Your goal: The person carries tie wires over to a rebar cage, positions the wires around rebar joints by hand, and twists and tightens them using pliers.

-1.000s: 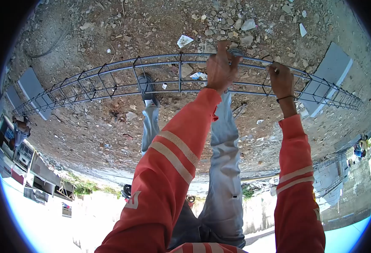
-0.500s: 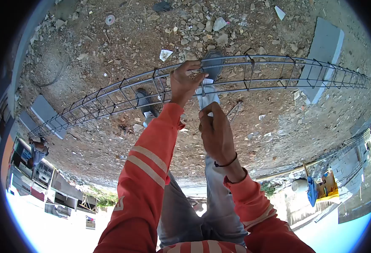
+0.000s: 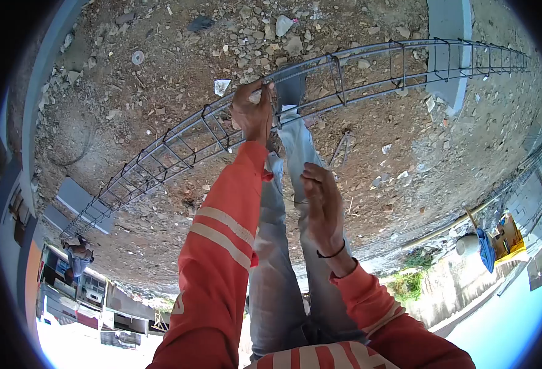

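Observation:
A long rebar cage (image 3: 338, 80) of thin steel bars and square stirrups stretches across in front of me, curved by the lens. My left hand (image 3: 252, 112) is closed on its near middle part, thumb and fingers pinching at the bars. From there a thin dark tie wire (image 3: 290, 199) loops down towards my right hand (image 3: 324, 206). That hand hovers apart from the cage, above my leg, with its fingers stretched upward and the palm partly showing. Whether the wire touches its fingers is hard to make out.
Grey slabs lie under the cage at the right (image 3: 446, 24) and at the left (image 3: 77, 195). Stones and rubble cover the dirt ground. My shoe (image 3: 291, 89) is beneath the cage. Another person (image 3: 79, 257) is at the far left. A blue and yellow heap (image 3: 498, 243) lies right.
My right hand has gone from curled fingers near the cage to stretched fingers farther down. My left hand stays closed at the cage. The view has shifted, so the cage sits higher at right.

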`<act>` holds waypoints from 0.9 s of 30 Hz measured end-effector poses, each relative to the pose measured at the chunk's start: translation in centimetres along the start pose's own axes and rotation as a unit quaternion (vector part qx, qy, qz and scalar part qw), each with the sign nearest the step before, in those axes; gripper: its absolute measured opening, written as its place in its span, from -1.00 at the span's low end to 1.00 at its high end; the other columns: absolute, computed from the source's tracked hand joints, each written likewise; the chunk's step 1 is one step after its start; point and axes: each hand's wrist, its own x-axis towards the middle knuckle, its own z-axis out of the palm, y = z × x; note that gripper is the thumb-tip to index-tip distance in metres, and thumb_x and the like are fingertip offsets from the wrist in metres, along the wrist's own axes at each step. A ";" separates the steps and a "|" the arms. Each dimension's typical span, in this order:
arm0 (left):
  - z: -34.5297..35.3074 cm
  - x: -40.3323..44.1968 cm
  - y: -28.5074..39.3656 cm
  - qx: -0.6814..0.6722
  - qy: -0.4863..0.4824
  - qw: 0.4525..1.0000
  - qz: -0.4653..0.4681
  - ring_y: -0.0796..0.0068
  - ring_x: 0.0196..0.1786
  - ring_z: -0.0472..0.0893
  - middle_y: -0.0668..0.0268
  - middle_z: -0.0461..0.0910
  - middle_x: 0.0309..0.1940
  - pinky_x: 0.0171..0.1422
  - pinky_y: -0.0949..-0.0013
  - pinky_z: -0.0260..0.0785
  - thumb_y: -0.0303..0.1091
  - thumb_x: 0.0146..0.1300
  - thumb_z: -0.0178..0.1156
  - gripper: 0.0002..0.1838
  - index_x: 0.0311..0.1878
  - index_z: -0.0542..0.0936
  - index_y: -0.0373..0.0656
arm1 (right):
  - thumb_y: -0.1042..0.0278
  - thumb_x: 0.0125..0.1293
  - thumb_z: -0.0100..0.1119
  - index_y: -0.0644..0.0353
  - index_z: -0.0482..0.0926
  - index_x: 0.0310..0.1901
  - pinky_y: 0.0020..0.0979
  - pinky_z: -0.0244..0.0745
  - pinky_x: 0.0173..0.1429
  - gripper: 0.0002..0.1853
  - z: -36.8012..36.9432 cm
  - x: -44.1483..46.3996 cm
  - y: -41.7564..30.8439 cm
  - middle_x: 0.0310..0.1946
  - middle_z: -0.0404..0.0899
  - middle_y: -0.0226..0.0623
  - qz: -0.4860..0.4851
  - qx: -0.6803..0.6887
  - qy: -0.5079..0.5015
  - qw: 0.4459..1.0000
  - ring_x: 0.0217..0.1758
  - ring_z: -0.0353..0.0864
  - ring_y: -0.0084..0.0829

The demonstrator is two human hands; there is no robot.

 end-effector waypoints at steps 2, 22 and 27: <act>0.5 0.5 0.1 -0.030 -0.011 1.000 -0.002 0.26 -0.19 0.65 0.18 0.71 -0.28 0.00 0.25 0.43 -0.28 0.14 0.45 -0.75 -0.24 0.73 -0.28 | 0.28 0.51 0.00 0.34 0.49 0.10 -0.40 0.49 0.08 -0.69 -4.6 -1.0 3.1 -0.05 0.54 -0.18 0.037 0.040 0.132 0.990 -0.01 0.58 -0.41; 1.7 1.1 -1.5 0.026 0.074 0.996 -0.041 0.38 -0.40 0.55 0.21 0.72 -0.41 -0.22 0.26 0.34 -0.09 0.34 0.23 -0.60 -0.32 0.75 -0.30 | 0.07 0.16 0.34 0.21 0.43 0.20 -0.03 0.47 0.20 -0.37 -11.0 12.8 44.3 0.07 0.54 0.15 0.162 -0.360 0.106 0.913 0.17 0.52 0.11; 1.1 1.9 -3.3 -0.042 0.073 0.996 -0.028 0.44 -0.29 0.65 0.17 0.77 -0.28 0.04 0.44 0.34 -0.11 0.35 0.26 -0.62 -0.15 0.71 -0.33 | -0.10 0.13 0.38 0.06 0.32 0.36 -0.01 0.40 0.32 -0.19 -7.2 20.2 51.2 0.32 0.37 0.09 0.213 -0.303 0.102 0.923 0.31 0.44 0.15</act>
